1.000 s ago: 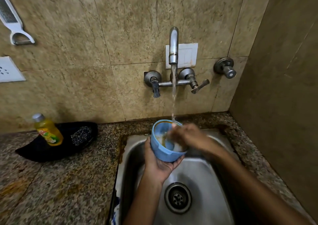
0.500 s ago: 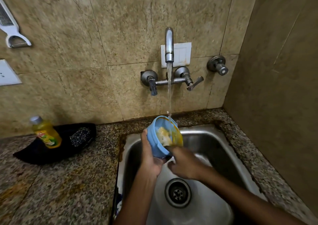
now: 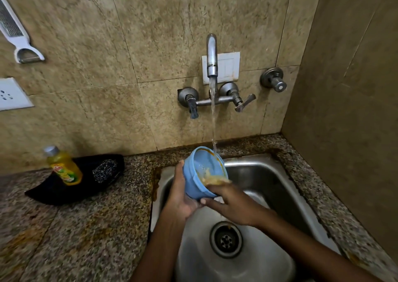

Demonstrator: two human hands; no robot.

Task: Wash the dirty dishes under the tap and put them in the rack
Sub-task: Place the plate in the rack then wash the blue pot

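The blue bowl (image 3: 203, 171) is being held over the back left part of the sink (image 3: 265, 174), tipped on its side so its mouth is facing right and toward the camera, with the stream from the tap (image 3: 212, 55) falling onto its upper rim. The left hand (image 3: 183, 197) is cupping it from beneath and behind, fingers curling around the base and outer wall, while the right hand (image 3: 232, 204) is reaching to the lower rim, thumb pressing under the bowl and fingers curling at the lip where the mess is pouring out; exactly how those fingers are lying is blurred. The bowl is looking like thin plastic: light, stiff enough not to flex, unlikely to break if dropped, but wet and greasy, so it is probably slippery, and a hold spanning the base and the rim seems safer than a pinch on the wall alone. Inside, yellowish-brown food residue is clinging to the inner wall and sliding with water over the lower edge into the sink, so the bowl is judged not yet clean. On the counter to the left, a bottle (image 3: 64, 166) holding yellow dish soap is leaning on a dark cloth (image 3: 53, 192), with a scrubber (image 3: 105, 170) lying beside it. No rack is showing.
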